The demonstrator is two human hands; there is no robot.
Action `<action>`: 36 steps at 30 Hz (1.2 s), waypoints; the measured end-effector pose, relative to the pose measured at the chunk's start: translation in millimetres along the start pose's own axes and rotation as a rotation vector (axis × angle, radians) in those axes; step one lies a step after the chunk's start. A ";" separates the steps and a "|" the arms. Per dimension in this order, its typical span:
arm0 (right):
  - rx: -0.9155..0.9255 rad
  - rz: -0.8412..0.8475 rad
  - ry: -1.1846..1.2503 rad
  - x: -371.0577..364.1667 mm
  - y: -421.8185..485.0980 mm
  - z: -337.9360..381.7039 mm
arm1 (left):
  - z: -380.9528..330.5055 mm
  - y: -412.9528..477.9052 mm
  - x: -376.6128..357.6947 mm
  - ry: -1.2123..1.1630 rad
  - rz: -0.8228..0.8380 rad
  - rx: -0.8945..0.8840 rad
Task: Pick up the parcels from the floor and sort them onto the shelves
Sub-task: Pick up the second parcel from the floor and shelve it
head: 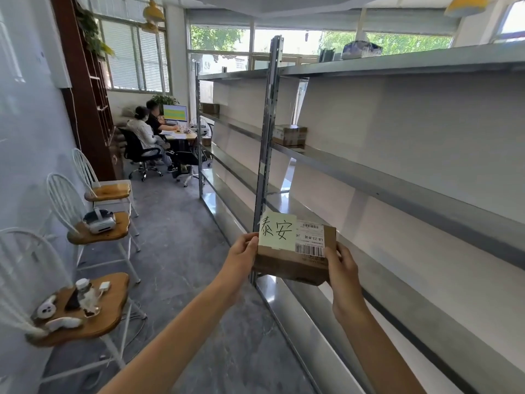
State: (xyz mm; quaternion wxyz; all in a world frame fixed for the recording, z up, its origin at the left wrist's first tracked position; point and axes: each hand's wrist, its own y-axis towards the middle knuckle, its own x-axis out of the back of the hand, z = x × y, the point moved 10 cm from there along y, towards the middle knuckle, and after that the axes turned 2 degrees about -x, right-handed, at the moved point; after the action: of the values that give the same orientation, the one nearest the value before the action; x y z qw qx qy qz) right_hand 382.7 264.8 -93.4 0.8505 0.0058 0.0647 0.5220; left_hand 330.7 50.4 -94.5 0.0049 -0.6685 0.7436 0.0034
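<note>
I hold a small brown cardboard parcel point(287, 265) in front of me with both hands. It carries a pale yellow note with handwritten characters and a white barcode label. My left hand point(241, 255) grips its left end and my right hand point(342, 268) grips its right end. The parcel hovers at the front edge of the grey metal shelves point(397, 191), just right of an upright post point(265, 143). Another brown parcel point(289, 135) sits on a higher shelf, and a third parcel point(210, 109) lies farther back.
Three white chairs point(93, 314) with wooden seats line the left wall, holding headsets and small items. Two people sit at a desk point(176, 135) with a monitor at the far end. The grey floor aisle point(181, 251) runs between chairs and shelves.
</note>
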 end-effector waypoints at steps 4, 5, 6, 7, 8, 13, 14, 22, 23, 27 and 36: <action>-0.001 0.019 0.014 -1.9 36.1 3.7 | -0.3 29.5 -9.2 0.006 -0.024 -0.006; -0.003 0.028 0.016 -3.3 45.5 4.4 | -0.9 37.4 -11.6 0.001 -0.029 -0.011; -0.005 0.034 0.019 -4.9 55.0 5.0 | -1.4 45.4 -13.6 -0.002 -0.036 -0.012; -0.007 0.034 0.020 -5.7 63.2 5.0 | -1.4 52.3 -15.0 0.000 -0.042 -0.009; -0.009 0.030 0.023 -6.0 72.4 4.3 | -1.2 60.6 -16.7 0.005 -0.047 -0.004; -0.032 0.033 0.028 -8.5 113.4 -1.7 | -0.7 103.0 -25.1 0.010 -0.073 0.007; -0.033 0.037 0.023 -10.2 121.4 -2.1 | -0.3 111.0 -26.1 0.011 -0.082 0.008; -0.042 0.086 -0.015 -36.1 172.4 -17.5 | 12.8 165.5 -21.4 0.020 -0.132 0.035; -0.043 0.095 -0.020 -41.3 178.4 -19.5 | 13.8 173.7 -19.2 0.016 -0.134 0.038; -0.041 0.082 -0.011 -58.1 204.6 -26.5 | 17.5 207.9 -11.5 0.017 -0.131 0.048; -0.045 0.023 -0.014 -109.8 272.9 -35.7 | 7.1 295.4 9.9 0.005 -0.054 0.031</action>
State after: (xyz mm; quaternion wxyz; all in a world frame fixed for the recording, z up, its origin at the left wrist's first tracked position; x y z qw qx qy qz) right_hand 87.5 289.3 -96.2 0.8448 -0.0090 0.0469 0.5329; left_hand 35.9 72.1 -102.2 0.0134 -0.6883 0.7252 -0.0102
